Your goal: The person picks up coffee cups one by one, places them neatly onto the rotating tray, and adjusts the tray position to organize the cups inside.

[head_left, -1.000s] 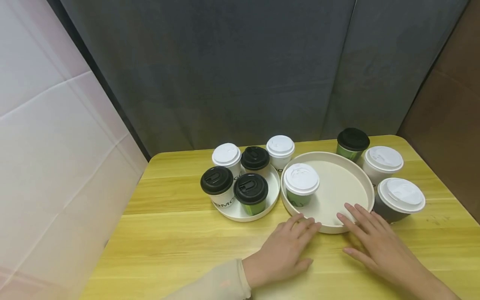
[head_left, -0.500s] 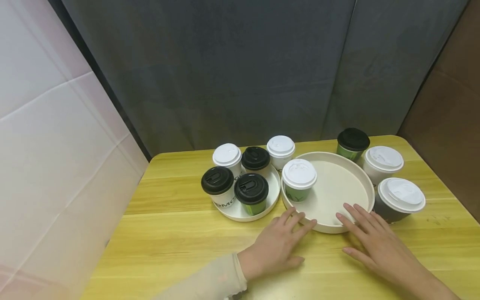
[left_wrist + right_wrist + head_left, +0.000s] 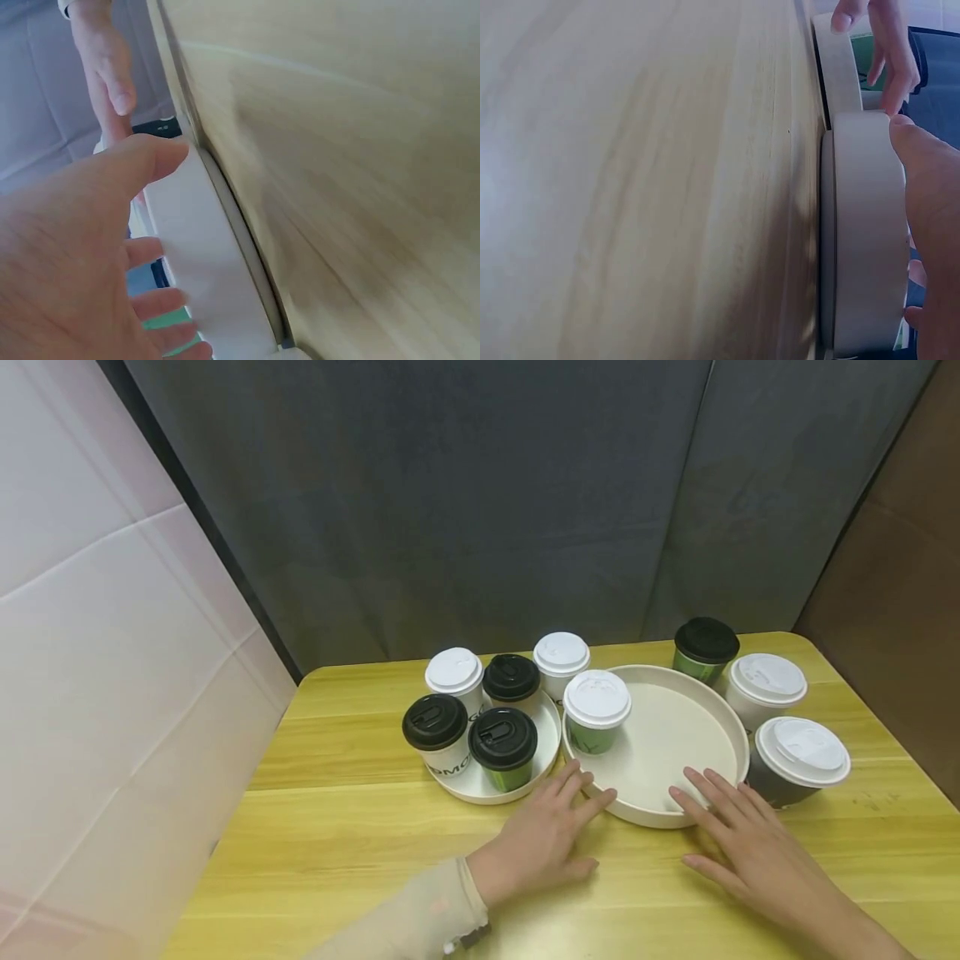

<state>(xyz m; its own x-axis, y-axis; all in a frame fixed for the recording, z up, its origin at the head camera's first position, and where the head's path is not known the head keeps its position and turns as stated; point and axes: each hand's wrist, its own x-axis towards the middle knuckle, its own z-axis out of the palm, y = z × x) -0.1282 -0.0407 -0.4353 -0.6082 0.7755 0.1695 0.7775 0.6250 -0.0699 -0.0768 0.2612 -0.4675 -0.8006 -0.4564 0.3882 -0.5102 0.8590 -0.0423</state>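
Fingers of my left hand (image 3: 534, 837) (image 3: 82, 225), spread and fairly straight, touch the near-left rim of a round cream tray (image 3: 667, 739) (image 3: 206, 247) (image 3: 866, 240). Across the tray's near-right rim lie the extended fingers of my right hand (image 3: 753, 852) (image 3: 936, 199). A green paper coffee cup with a white lid (image 3: 597, 706) stands upright inside the tray at its left side. In the right wrist view, a narrower base (image 3: 827, 240) shows under the tray wall. Neither hand grips anything.
A smaller white tray (image 3: 544, 735) on the left bears several lidded cups, including a black-lidded green one (image 3: 504, 747). Behind stands a white-lidded cup (image 3: 561, 662). Right of the cream tray are a black-lidded green cup (image 3: 705, 647), a white cup (image 3: 767, 685) and a dark cup (image 3: 787, 772).
My left hand has moved left along the rim. The green cup in the cream tray has shifted back and slightly left, as if the tray turns. My right hand has barely moved.
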